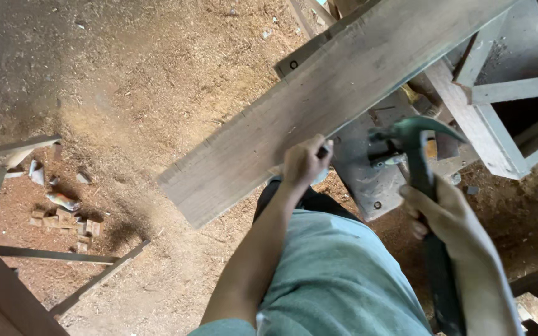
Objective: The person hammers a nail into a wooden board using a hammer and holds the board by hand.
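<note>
Two hands are seen low in the frame. The left hand (305, 163) is clenched on the lower edge of one long wooden plank (319, 99), which runs from lower left of centre to the upper right. The right hand (446, 214) is closed around the dark handle of one claw hammer (420, 155), whose head is held just beside the plank, right of centre. Fingers could be struck if the hammer glances off, since the left hand is kept close by. The plank could slip, being held by one hand only. One cluster of wood offcuts (63, 221) lies on the sawdust floor (157, 62) at left.
</note>
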